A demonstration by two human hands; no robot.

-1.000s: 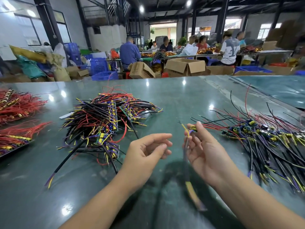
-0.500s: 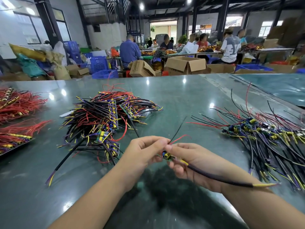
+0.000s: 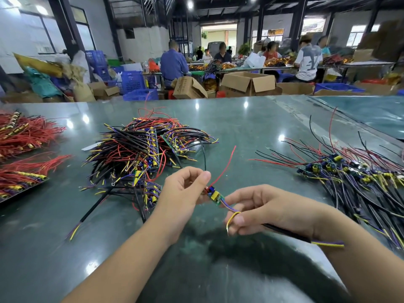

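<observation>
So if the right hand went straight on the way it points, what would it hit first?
The right hand points leftwards, so it would most likely meet the left hand first, with only the small board they share between them, though depth is hard to judge.

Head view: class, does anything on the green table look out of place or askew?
One black cable juts from the middle pile toward the near left, apart from the rest. The small board held between left hand and right hand looks intact.
</observation>
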